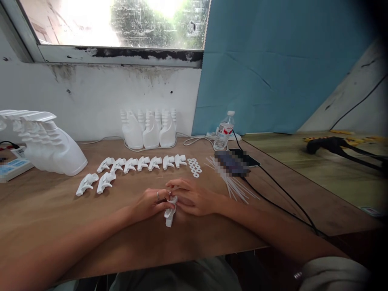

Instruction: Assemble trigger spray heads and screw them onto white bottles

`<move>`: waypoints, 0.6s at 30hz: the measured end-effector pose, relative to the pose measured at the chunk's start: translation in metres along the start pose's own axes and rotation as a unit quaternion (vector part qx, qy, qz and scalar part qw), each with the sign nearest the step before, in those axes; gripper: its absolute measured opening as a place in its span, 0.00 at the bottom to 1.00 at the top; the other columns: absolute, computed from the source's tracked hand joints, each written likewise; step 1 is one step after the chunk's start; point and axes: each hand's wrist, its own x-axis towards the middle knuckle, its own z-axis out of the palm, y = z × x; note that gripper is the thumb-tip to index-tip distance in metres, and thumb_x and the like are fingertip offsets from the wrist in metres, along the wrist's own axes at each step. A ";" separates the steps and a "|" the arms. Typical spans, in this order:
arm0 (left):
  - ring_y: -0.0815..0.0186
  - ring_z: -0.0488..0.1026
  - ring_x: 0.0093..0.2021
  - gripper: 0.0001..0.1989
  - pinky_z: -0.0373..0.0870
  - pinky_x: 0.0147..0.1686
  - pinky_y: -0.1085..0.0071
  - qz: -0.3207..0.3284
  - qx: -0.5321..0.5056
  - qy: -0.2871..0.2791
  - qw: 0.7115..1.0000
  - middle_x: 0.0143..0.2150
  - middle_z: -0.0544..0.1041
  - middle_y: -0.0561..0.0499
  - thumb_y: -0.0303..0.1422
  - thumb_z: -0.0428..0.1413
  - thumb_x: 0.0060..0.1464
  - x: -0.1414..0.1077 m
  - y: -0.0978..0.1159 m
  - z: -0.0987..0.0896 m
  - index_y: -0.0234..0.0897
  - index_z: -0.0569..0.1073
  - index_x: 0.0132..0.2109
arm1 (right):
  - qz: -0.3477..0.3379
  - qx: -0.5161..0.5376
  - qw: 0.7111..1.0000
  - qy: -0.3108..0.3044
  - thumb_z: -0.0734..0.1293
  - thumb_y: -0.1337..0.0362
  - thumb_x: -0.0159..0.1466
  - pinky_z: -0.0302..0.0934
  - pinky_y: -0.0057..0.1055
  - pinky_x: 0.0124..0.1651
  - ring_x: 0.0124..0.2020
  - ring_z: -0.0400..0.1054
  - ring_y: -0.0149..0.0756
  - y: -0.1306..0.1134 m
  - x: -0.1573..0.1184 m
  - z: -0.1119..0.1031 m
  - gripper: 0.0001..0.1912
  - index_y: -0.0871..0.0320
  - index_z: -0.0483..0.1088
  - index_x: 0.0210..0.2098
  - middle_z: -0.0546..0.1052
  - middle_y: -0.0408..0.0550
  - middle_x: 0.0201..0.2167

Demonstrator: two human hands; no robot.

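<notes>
Both my hands meet over the brown table (pixel 127 246) near its front edge. Between them is a white trigger spray head (pixel 170 214), its narrow end pointing toward me. My left hand (pixel 153 202), with a ring on one finger, is closed on its left side, thumb on the body. My right hand (pixel 194 198) closes on the other end from the right, fingertips by the left ones. Whatever small part may sit between the fingertips is hidden. Beyond the hands a row of white spray heads (pixel 130 165) lies on the table, with two more (pixel 106 182) nearer on the left.
White washers (pixel 194 166) and thin white tubes (pixel 235 184) lie to the right, by a blurred-out device (pixel 232 163) with black cables. A clear water bottle (pixel 223 131) and white spray bottles (pixel 150 129) stand at the back. Nested white bottles (pixel 60 147) lean at left.
</notes>
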 end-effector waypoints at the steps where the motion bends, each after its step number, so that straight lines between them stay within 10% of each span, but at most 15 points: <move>1: 0.71 0.69 0.29 0.14 0.65 0.33 0.77 0.013 0.003 -0.002 1.000 0.31 0.75 0.53 0.43 0.53 0.58 0.000 -0.001 0.001 0.38 0.72 0.34 | 0.004 0.031 0.999 0.005 0.62 0.68 0.63 0.61 0.38 0.56 0.54 0.62 0.38 0.001 0.000 -0.001 0.15 0.61 0.66 0.50 0.66 0.59 0.54; 7: 0.66 0.74 0.37 0.13 0.67 0.41 0.73 0.047 0.013 -0.006 0.999 0.36 0.77 0.48 0.43 0.51 0.60 0.001 -0.006 0.004 0.38 0.72 0.36 | 0.147 -0.035 0.984 0.096 0.57 0.66 0.67 0.61 0.36 0.52 0.49 0.67 0.37 0.036 -0.010 -0.025 0.12 0.59 0.69 0.45 0.74 0.54 0.45; 10: 0.64 0.74 0.39 0.14 0.68 0.42 0.72 0.052 0.010 -0.004 0.999 0.37 0.77 0.47 0.44 0.51 0.59 0.001 -0.005 0.003 0.38 0.72 0.34 | 0.331 -0.226 0.915 -0.054 0.58 0.62 0.66 0.59 0.31 0.45 0.40 0.70 0.38 0.066 -0.026 -0.050 0.13 0.59 0.73 0.37 0.78 0.52 0.36; 18: 0.64 0.75 0.41 0.13 0.68 0.45 0.72 0.063 0.021 -0.005 0.998 0.40 0.78 0.47 0.42 0.50 0.61 0.001 -0.005 0.002 0.39 0.73 0.36 | 0.491 -0.247 0.828 -0.115 0.58 0.57 0.64 0.48 0.27 0.26 0.28 0.69 0.37 0.107 -0.065 -0.094 0.20 0.60 0.73 0.24 0.77 0.53 0.26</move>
